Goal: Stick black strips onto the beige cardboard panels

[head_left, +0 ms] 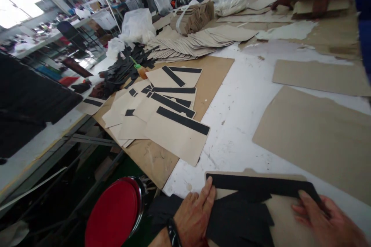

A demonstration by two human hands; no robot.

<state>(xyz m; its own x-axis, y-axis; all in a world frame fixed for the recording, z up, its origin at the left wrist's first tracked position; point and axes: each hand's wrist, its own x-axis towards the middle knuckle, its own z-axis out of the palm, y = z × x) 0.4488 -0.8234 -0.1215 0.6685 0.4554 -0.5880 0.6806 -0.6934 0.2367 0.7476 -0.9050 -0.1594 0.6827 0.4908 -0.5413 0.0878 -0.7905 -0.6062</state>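
Pressing flat black strip (261, 184) (matte) onto tan card (285, 224).

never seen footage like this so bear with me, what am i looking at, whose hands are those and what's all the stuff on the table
There is no machine here. The single picture comes from a camera worn on a person's head, looking forward and down, so the two hands at the bottom are that person's own.

The left hand, with a dark band at the wrist, lies flat on the left end of a black strip. The right hand presses on its right end. The strip lies along the top edge of a tan card piece, with loose black pieces on top.

On the white table, further back, is a fanned pile of finished cards with black strips on them, on a brown board. Plain card stacks, plastic bags and an orange bottle lie beyond. A red stool stands at lower left.
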